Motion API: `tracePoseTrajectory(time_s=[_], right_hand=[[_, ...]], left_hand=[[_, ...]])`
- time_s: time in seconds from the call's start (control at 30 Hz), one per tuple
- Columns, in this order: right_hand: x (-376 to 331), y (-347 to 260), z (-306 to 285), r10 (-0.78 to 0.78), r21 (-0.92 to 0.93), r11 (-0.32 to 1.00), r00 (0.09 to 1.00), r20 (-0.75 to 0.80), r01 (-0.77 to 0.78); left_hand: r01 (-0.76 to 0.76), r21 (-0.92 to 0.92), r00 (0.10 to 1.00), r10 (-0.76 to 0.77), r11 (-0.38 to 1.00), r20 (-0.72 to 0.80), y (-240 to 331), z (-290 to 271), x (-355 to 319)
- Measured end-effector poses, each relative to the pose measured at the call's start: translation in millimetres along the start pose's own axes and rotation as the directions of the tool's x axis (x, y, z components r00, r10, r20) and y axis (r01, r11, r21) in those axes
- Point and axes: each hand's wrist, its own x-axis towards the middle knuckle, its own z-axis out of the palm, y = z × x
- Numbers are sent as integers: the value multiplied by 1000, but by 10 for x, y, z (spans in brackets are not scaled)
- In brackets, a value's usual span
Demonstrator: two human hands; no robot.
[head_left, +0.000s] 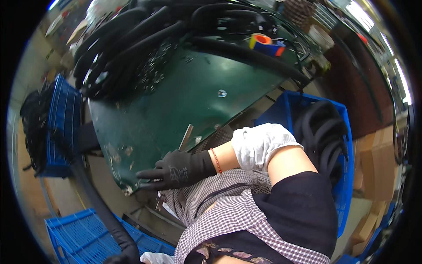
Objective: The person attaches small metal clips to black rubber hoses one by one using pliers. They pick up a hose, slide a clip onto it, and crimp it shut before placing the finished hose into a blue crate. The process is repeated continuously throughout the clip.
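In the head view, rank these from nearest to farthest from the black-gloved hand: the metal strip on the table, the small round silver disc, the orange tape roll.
From the gloved hand, at the green table's near edge:
1. Metal strip, just above the hand.
2. Small round silver disc, mid-table, up and right.
3. Orange tape roll, at the far edge among black hoses.

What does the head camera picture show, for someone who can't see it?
A black-gloved hand rests at the edge of a worn green table piled with black foam tubes. Blue crates holding more tubes stand around it, and tape rolls sit at the far side.
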Motion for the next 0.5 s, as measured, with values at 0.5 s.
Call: tracePoseTrajectory(time_s=[0.5], right_hand=[[-2055,-490,-2264,655,-396,467,610,-446,-791]], left_hand=[[692,-152,562,-395,705,726,-428,1750,112]])
